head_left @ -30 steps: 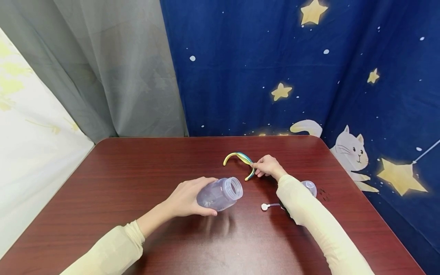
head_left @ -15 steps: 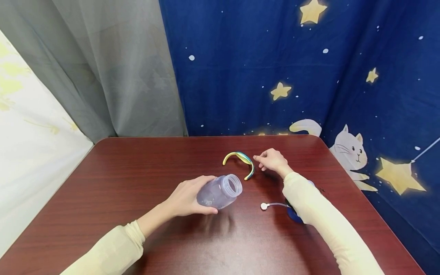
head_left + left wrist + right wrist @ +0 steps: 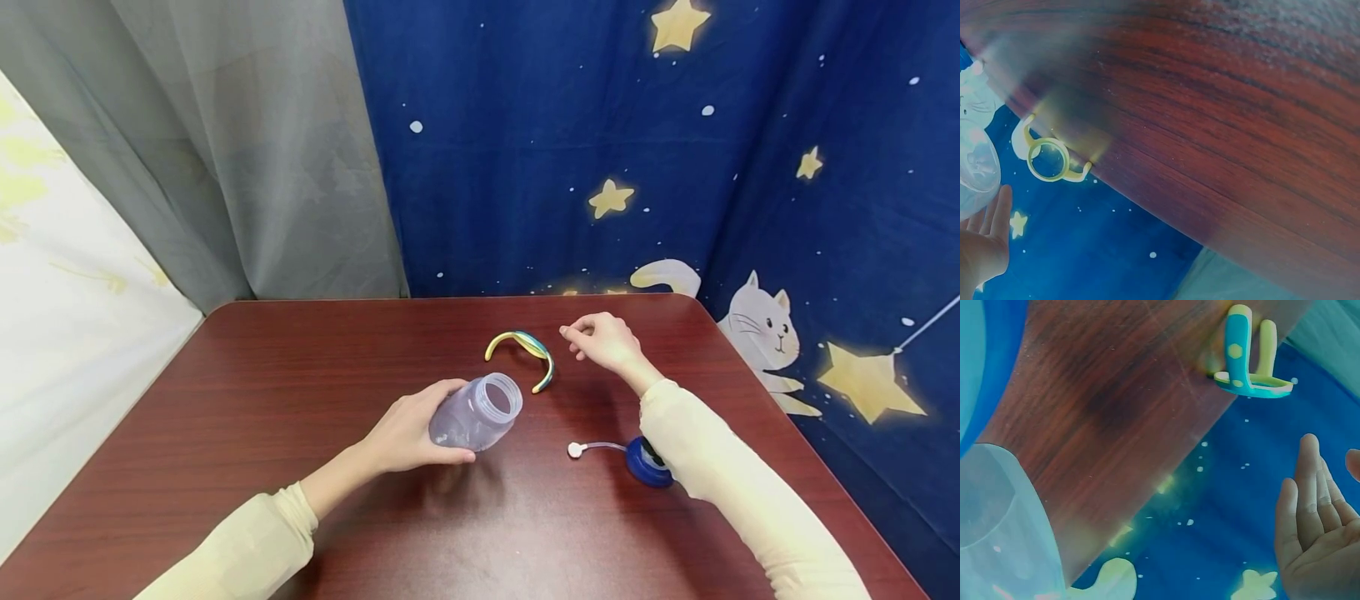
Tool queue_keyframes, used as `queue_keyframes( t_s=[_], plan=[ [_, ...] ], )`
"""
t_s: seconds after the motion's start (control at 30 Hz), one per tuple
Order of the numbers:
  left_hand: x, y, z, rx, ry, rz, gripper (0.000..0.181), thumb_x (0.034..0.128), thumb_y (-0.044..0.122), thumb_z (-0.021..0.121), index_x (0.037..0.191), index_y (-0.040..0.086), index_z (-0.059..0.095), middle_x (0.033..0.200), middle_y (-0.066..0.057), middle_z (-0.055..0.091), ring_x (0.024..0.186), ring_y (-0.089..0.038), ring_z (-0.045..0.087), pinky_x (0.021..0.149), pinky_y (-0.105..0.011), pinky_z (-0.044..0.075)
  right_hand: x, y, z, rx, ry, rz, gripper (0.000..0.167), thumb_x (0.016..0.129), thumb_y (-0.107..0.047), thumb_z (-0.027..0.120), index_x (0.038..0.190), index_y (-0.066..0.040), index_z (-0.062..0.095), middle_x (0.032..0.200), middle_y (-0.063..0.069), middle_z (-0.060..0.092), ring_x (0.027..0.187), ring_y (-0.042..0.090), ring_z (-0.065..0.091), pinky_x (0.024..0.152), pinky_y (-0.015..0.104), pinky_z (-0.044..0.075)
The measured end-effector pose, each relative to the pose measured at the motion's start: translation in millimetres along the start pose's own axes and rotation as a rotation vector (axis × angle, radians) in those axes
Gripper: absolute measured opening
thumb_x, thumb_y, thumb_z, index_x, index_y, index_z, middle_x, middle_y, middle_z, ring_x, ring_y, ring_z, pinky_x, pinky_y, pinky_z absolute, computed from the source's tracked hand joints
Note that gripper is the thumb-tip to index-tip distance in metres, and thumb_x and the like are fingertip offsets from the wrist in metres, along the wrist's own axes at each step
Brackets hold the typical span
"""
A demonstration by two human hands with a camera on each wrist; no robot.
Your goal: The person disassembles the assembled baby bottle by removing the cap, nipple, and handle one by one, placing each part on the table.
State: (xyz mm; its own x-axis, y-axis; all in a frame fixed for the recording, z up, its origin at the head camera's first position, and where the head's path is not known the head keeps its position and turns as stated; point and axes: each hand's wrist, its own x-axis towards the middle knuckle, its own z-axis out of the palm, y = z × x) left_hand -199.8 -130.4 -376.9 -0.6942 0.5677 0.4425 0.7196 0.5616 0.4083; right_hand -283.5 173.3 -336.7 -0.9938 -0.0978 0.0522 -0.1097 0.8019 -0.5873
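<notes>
My left hand (image 3: 408,429) grips a clear purplish baby bottle (image 3: 463,421) without a lid. The bottle is tilted, its threaded mouth facing up and to the right. In the left wrist view, part of the bottle (image 3: 975,159) shows above the fingers. The yellow-and-teal two-armed bottle handle (image 3: 531,343) lies on the table beyond the bottle, its ring visible in the left wrist view. Just right of the handle hovers my right hand (image 3: 603,340), apart from it and holding nothing; the right wrist view shows its fingers extended.
A blue bottle collar (image 3: 647,462) lies by the right forearm, partly covered by the sleeve. From it a thin straw runs left to a white weighted end (image 3: 575,450). A clear dome cap (image 3: 1004,531) appears in the right wrist view. Curtains hang behind the brown table (image 3: 315,358).
My right hand has let go of the handle and moved right and away from it. The bottle's mouth has tipped a little further upward. More of the blue collar is uncovered.
</notes>
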Motion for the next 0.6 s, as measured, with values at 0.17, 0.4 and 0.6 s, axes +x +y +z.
queue_keyframes(
  t_s=[0.17, 0.4, 0.6],
  plan=[
    [0.2, -0.6, 1.7, -0.019, 0.006, -0.007, 0.081, 0.0573, 0.058, 0.072, 0.122, 0.016, 0.044, 0.107, 0.008, 0.053, 0.086, -0.004, 0.052, 0.070, -0.027, 0.044, -7.3, -4, -6, 0.024, 0.042, -0.039, 0.034, 0.083, -0.046, 0.053, 0.090, -0.015, 0.067, 0.069, -0.007, 0.064, 0.065, 0.011, 0.061, 0.065, 0.036, 0.039],
    [-0.1, 0.6, 3.4, -0.069, 0.007, -0.011, 0.081, 0.0580, 0.054, 0.074, 0.122, 0.016, 0.042, 0.107, 0.008, 0.052, 0.088, -0.005, 0.052, 0.073, -0.028, 0.044, -16.8, -9, -13, 0.043, 0.068, -0.075, 0.035, 0.082, -0.048, 0.054, 0.090, -0.016, 0.067, 0.070, -0.007, 0.064, 0.067, 0.012, 0.062, 0.064, 0.035, 0.040],
    [-0.2, 1.0, 6.2, -0.090, 0.012, 0.000, 0.079, 0.0598, 0.052, 0.074, 0.122, 0.015, 0.041, 0.107, 0.007, 0.052, 0.090, -0.006, 0.052, 0.075, -0.029, 0.044, -23.3, -9, -17, 0.048, 0.086, -0.095, 0.035, 0.082, -0.049, 0.053, 0.090, -0.017, 0.066, 0.071, -0.007, 0.063, 0.069, 0.014, 0.062, 0.063, 0.035, 0.040]
  ],
)
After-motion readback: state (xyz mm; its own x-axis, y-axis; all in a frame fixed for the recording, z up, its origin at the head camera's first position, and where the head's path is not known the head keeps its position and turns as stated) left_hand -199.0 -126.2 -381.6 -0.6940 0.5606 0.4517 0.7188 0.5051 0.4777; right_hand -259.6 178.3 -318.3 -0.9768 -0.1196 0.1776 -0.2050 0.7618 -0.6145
